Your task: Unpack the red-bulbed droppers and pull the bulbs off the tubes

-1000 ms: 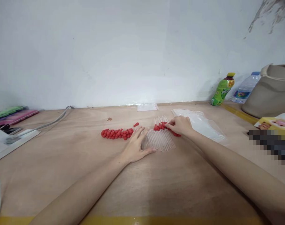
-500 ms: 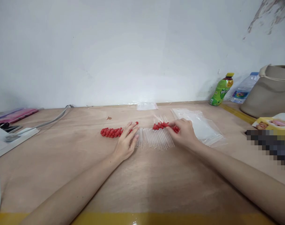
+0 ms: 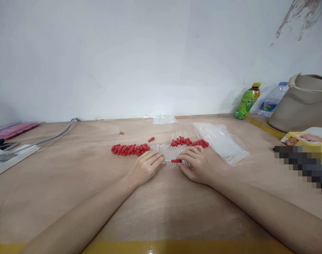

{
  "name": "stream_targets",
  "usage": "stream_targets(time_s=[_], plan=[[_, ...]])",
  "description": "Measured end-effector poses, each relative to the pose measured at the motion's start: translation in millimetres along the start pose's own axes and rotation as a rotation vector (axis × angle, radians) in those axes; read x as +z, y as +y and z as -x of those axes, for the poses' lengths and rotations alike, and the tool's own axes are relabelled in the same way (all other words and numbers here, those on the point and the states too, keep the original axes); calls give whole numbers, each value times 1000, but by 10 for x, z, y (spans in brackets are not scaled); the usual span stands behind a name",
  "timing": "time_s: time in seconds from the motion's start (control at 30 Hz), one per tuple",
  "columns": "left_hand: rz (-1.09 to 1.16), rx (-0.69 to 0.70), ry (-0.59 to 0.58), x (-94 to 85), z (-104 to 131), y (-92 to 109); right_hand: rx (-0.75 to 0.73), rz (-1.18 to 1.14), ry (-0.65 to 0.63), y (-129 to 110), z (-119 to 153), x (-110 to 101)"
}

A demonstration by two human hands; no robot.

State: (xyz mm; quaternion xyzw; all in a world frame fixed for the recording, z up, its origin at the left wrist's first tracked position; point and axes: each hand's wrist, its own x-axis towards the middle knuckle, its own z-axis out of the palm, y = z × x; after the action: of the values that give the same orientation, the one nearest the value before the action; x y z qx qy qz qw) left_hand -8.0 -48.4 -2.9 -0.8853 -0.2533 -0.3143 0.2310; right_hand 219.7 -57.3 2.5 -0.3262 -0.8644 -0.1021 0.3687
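Between my hands lies a thin clear dropper tube (image 3: 167, 161) with a red rubber bulb (image 3: 176, 161) at its right end. My left hand (image 3: 149, 165) is closed on the tube, and the fingers of my right hand (image 3: 195, 165) pinch the bulb. Beneath them runs a row of clear tubes (image 3: 170, 151). A heap of red bulbs (image 3: 127, 150) lies by my left hand, more loose bulbs (image 3: 201, 143) lie just beyond my right, and a single bulb (image 3: 151, 139) rests farther back. Several droppers with bulbs fitted (image 3: 181, 140) lie behind the row, tips toward the wall.
Clear plastic bags (image 3: 224, 144) lie on the right, and a small bag (image 3: 164, 120) by the wall. A green bottle (image 3: 247, 101), a water bottle (image 3: 272, 100) and a grey-beige bin (image 3: 299, 106) stand at back right. A power strip (image 3: 20, 160) with a cable sits left.
My right hand has moved from the bulbs at the back toward me, bringing a red bulb to the tube. My left hand has shifted slightly nearer and closed on the tube.
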Motion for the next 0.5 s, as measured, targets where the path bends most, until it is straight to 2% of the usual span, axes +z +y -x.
stream_targets(time_s=[0.2, 0.37, 0.5], plan=[[-17, 25, 4, -8, -47, 45, -83, 71, 22, -90, -64, 120], [38, 6, -37, -7, -7, 56, -159, 49, 38, -62, -47, 195], [88, 1, 1, -2, 22, 47, -187, 26, 58, -37, -8, 218]])
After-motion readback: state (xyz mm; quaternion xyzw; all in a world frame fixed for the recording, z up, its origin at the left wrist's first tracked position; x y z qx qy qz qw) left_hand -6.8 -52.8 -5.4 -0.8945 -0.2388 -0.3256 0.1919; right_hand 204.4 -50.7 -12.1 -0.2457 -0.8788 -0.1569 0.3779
